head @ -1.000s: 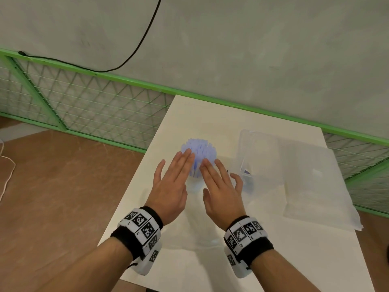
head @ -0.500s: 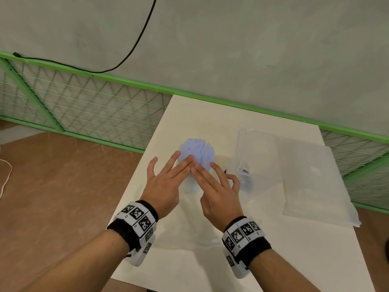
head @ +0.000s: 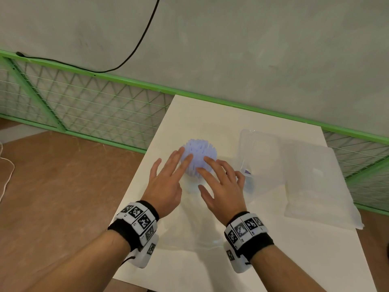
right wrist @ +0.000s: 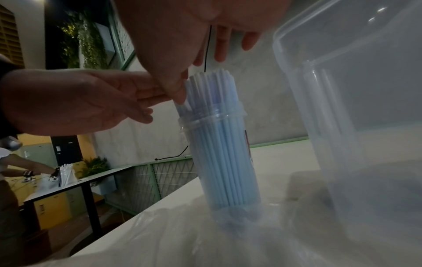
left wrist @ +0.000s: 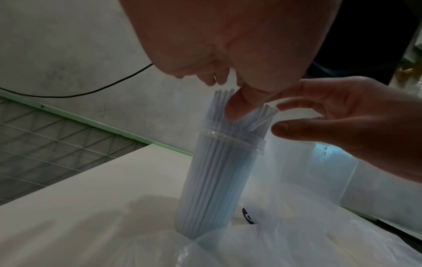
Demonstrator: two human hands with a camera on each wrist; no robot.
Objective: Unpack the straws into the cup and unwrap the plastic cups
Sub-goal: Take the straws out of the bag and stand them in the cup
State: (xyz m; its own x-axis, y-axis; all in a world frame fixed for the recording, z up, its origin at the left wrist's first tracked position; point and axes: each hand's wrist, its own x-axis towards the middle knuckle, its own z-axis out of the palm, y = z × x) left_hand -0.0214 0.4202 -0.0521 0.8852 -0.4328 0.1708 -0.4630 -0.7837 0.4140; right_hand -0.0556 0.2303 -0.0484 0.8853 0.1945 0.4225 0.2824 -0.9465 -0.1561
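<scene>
A tall clear cup (left wrist: 219, 180) (right wrist: 226, 162) stands upright on the white table (head: 210, 114), packed with pale blue straws (head: 199, 153) (left wrist: 228, 144) (right wrist: 214, 94) whose tops stick out above its rim. My left hand (head: 168, 175) (right wrist: 91, 101) hovers flat at the left side of the straw tops, fingers straight and spread, fingertips touching them. My right hand (head: 219, 180) (left wrist: 338, 119) lies flat at their right side, fingers straight, fingertips on the straw tops. Neither hand grips anything.
A clear plastic box (head: 259, 161) (right wrist: 354, 108) stands right of the cup, with a flat plastic bag (head: 315, 182) beyond it. Crumpled clear wrap (left wrist: 274, 243) lies at the cup's foot. A green mesh fence (head: 84, 110) and grey wall border the table.
Both hands have risen and moved forward over the straw tops. Their fingers have spread apart, the left hand's more widely.
</scene>
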